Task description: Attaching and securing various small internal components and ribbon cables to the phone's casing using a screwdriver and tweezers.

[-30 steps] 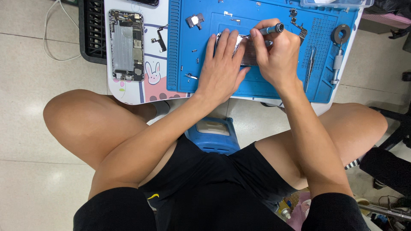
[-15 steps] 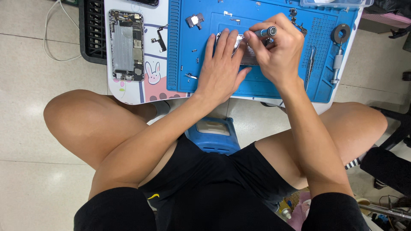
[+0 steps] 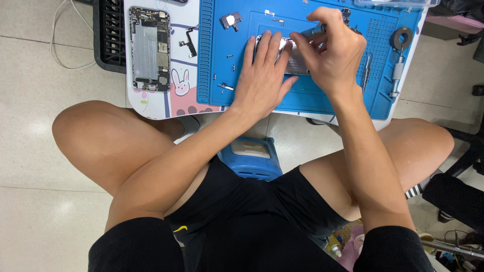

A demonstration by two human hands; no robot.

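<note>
My left hand lies flat, fingers spread, pressing a small silver phone part onto the blue work mat. My right hand is closed around a grey screwdriver, its tip down at the silver part between my two hands. Most of the part is hidden under my fingers.
An opened phone body lies on the white table to the left, with a small black flex cable beside it. On the mat are a small square component, loose screws, tweezers and a second driver. A blue stool is under me.
My right hand has turned and shifted a little left over the part, and the screwdriver handle now points up and left rather than to the right. My left hand stays put.
</note>
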